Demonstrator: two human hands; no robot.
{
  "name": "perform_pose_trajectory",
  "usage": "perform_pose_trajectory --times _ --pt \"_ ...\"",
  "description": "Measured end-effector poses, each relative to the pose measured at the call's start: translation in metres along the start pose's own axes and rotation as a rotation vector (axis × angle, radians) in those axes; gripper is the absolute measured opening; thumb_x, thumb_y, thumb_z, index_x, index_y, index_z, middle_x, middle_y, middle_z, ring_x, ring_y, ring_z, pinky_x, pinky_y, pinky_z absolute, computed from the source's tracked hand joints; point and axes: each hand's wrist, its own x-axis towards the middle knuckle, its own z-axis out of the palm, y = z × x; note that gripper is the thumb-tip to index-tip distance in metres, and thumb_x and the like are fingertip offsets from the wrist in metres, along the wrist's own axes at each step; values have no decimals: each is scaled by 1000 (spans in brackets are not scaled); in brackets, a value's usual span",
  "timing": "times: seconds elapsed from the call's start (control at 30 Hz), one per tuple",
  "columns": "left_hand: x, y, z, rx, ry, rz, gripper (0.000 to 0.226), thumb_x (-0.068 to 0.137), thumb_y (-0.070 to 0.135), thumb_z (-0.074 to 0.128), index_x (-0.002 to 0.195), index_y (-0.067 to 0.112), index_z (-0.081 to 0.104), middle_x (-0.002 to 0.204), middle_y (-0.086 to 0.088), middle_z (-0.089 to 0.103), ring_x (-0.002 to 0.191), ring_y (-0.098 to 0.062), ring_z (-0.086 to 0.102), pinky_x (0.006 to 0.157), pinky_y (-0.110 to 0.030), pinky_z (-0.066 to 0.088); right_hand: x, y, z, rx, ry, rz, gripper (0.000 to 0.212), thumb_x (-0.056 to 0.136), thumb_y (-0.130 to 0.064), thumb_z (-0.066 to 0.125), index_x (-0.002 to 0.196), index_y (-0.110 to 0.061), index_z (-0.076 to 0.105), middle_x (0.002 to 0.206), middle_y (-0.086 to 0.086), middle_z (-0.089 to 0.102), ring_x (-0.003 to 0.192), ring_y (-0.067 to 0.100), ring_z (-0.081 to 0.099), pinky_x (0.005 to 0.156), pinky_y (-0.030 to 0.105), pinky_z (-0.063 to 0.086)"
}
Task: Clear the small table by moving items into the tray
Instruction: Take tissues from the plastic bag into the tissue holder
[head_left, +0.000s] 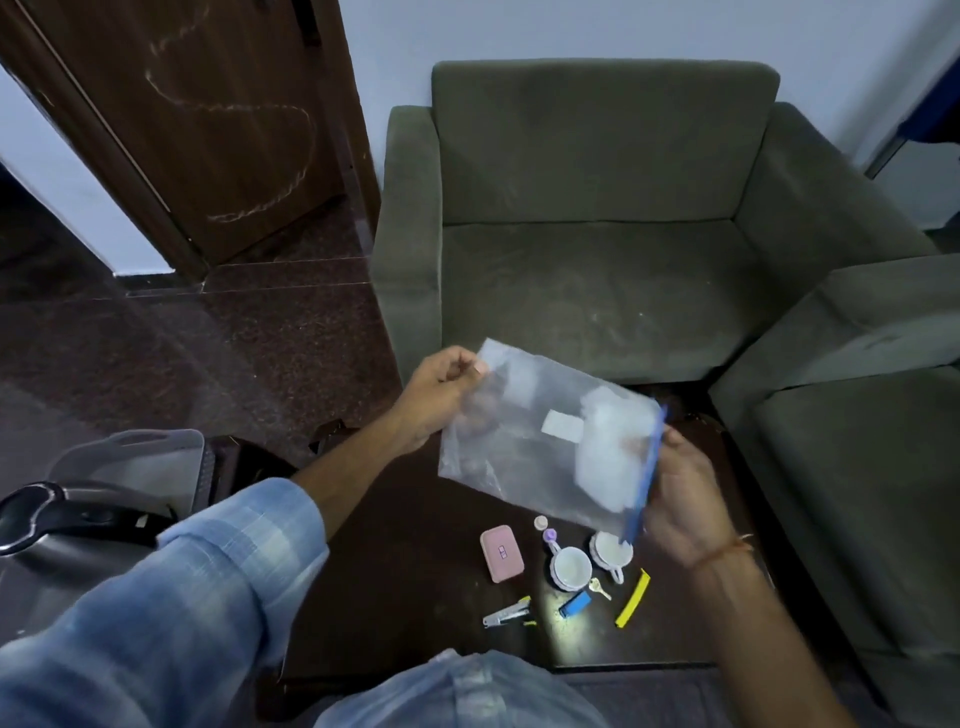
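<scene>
small table (415, 587) things like the pink case (501, 553) and two cups (570, 567) wait low down, while left hand (436, 400) and right hand (680, 499) pinch the clear bag (524, 447) above, maybe to carry it to the gray tray (130, 462).

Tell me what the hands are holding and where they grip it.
Both hold a clear zip pouch: left hand pinches its upper left corner, right hand grips the blue zipper edge.

Green armchair (597, 249) against the pale wall (571, 26); dark wooden door (223, 119) to its left
</scene>
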Motion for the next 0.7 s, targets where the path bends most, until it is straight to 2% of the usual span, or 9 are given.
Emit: perform_pose_trajectory --times 0.03,0.13,0.2,0.27,0.33,0.47,0.53,0.6,0.7 --pt "0 -4 -1 -72 11 -9 13 98 17 58 94 6 62 90 -8 72 79 -19 68 68 -38 61 2 -6 -7 64 25 -3 37 79 -1 59 116 2 60 113 22 64 97 31 62 87 47 53" --pt "0 -16 -4 -248 70 -27 11 98 13 56 87 12 56 81 -2 75 68 -19 72 57 -42 61 9 -31 -39 164 40 6 38 85 2 41 116 -9 60 103 10 67 85 22 63 67 26 55" --pt "0 -25 -6 -273 123 -2 12 99 16 55 87 13 55 81 -3 75 68 -19 72 58 -41 61 18 -38 -57 151 -9 21 36 88 0 38 106 -13 65 94 2 71 78 16 66 67 25 55" --pt "0 -31 -9 -308 166 13 13 100 16 53 88 13 54 81 -2 74 68 -18 72 60 -38 61 32 -35 -70 -2 33 49 23 90 -2 45 93 -14 65 88 5 71 75 21 66 68 36 58" --pt "1 -37 -10 -371 204 2 13 101 18 51 88 14 53 83 -2 75 69 -20 72 60 -40 62 50 -26 -80 -190 78 55 18 85 2 58 92 -12 67 94 12 70 79 27 67 70 40 58" --pt "3 -46 -11 -423 294 -40 13 100 24 54 88 18 56 89 1 74 79 -19 72 69 -45 62 95 9 -94 -504 140 120 37 73 1 75 106 -12 65 105 13 70 78 23 70 60 31 58" --pt "2 -51 -10 -419 301 -48 13 101 26 52 90 19 56 94 -1 73 87 -19 71 75 -45 61 120 29 -98 -663 190 154 39 68 -6 81 101 -16 63 105 11 70 86 25 69 71 37 59" --pt "0 -54 -7 -412 309 -52 13 102 25 49 92 19 54 96 -4 73 90 -18 71 73 -40 60 143 47 -99 -816 229 167 29 65 -12 82 84 -23 62 100 9 72 89 26 70 79 41 60" --pt "-3 -57 -2 -406 343 -64 15 104 22 45 92 17 53 91 -2 74 84 -14 71 68 -32 59 176 69 -100 -1012 219 166 17 67 -14 77 76 -22 64 98 6 73 92 24 69 83 37 58"
